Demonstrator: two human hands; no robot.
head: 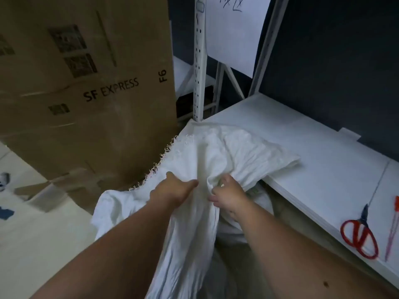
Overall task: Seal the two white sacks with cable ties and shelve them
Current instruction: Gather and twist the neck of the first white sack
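Note:
A white woven sack (216, 152) hangs in front of me, its frayed open top flopped over the corner of the white shelf board (313, 147). My left hand (174, 188) grips a bunch of the sack's neck from the left. My right hand (226, 193) pinches the gathered fabric right beside it, fingers curled into the folds. The sack's body drops down between my forearms towards the floor. Thin pink and red cable ties (391, 231) lie on the shelf at the far right. A second sack is not clearly visible.
Red-handled scissors (359, 236) lie on the shelf board next to the ties. A large "SF EXPRESS" cardboard box (86, 83) stands close on the left. A perforated white rack upright (199, 61) rises behind the sack. Pale floor (32, 234) lies at lower left.

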